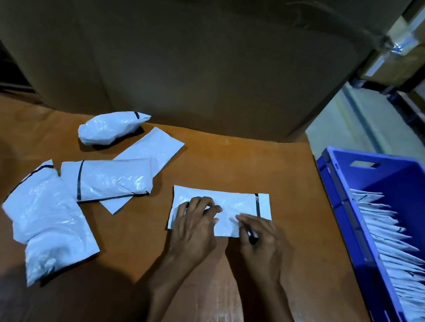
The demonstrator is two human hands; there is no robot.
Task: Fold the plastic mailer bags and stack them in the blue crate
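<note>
Dim overhead light leaves the background murky. The white bags [110,182] catch faint glare, and soft shadows pool on the counter [232,163] at left. Wide-angle bending warps the edges, and the crate [407,188] contents smear with blur.

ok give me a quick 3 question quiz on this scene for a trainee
1. True or false: the left hand and right hand both touch one mailer.
2. The crate stands: A left of the table; B right of it; C on it.
3. What lies in the crate?
Key: 1 true; 2 B; 3 folded mailers.
</note>
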